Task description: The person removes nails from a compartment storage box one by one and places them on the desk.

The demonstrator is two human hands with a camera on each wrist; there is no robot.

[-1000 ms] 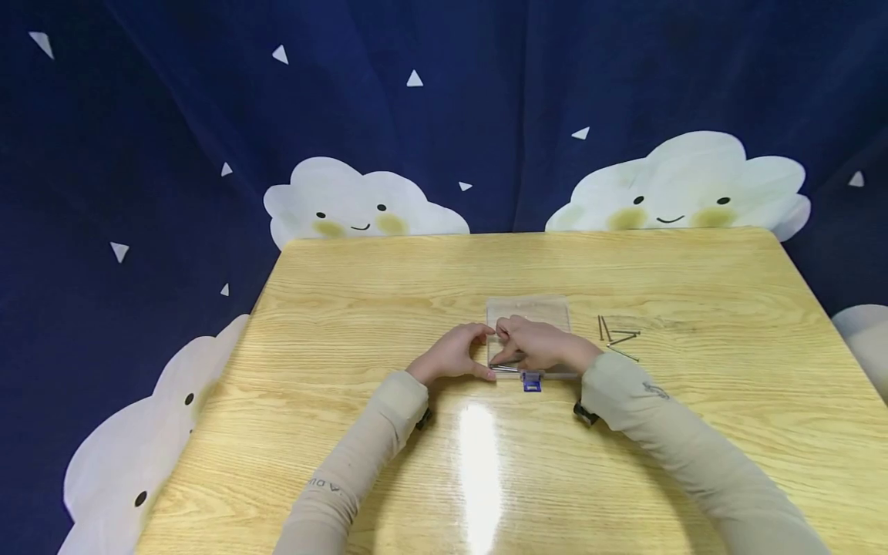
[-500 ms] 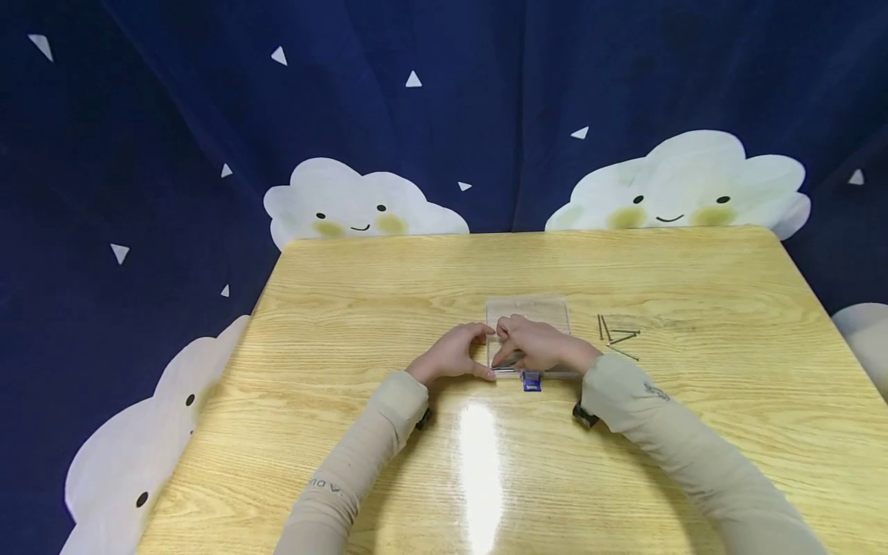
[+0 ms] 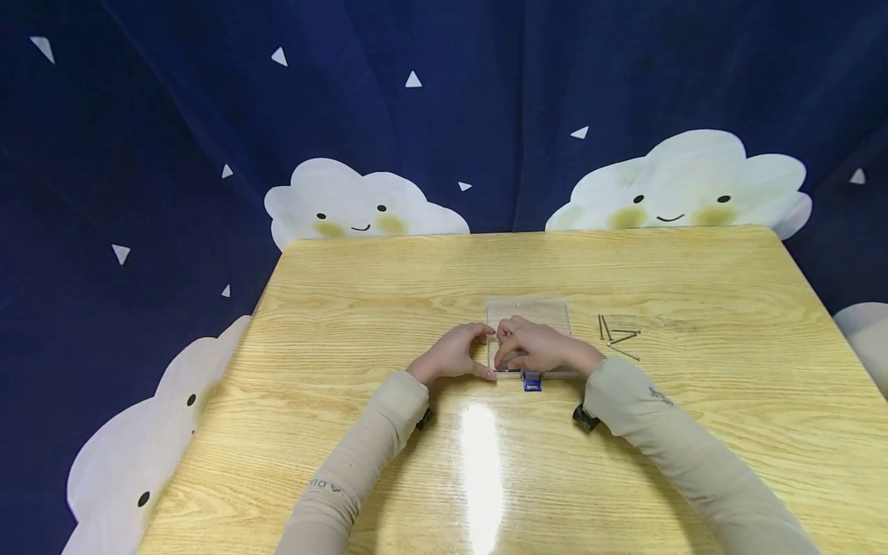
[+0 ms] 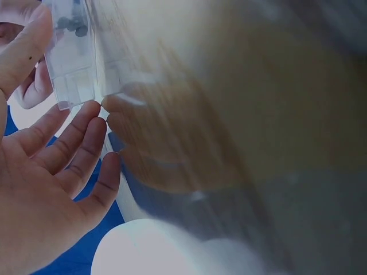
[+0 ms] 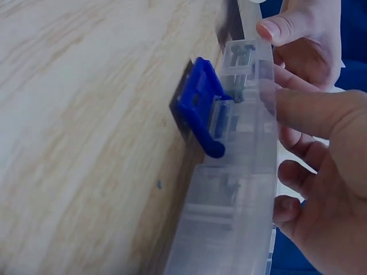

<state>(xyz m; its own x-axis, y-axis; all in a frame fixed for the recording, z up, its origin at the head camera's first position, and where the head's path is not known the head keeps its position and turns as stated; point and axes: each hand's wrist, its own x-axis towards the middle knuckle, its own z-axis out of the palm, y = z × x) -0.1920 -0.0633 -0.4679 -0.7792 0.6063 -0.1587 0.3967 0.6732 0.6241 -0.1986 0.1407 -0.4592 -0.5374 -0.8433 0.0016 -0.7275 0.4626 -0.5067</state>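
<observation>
The left hand point(image 3: 454, 353) grips the left end of the clear plastic box point(image 5: 229, 235); inside it, the right hand's point(image 3: 534, 344) hold is unclear. Nails point(image 3: 623, 332) lie right of the box.

L sleeve txt point(image 3: 324, 486), R sleeve mark point(image 3: 660, 395): illeg.

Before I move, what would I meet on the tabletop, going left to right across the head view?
Bare left hand → clear rectangular plastic box → scattered thin grey metal fasteners.
</observation>
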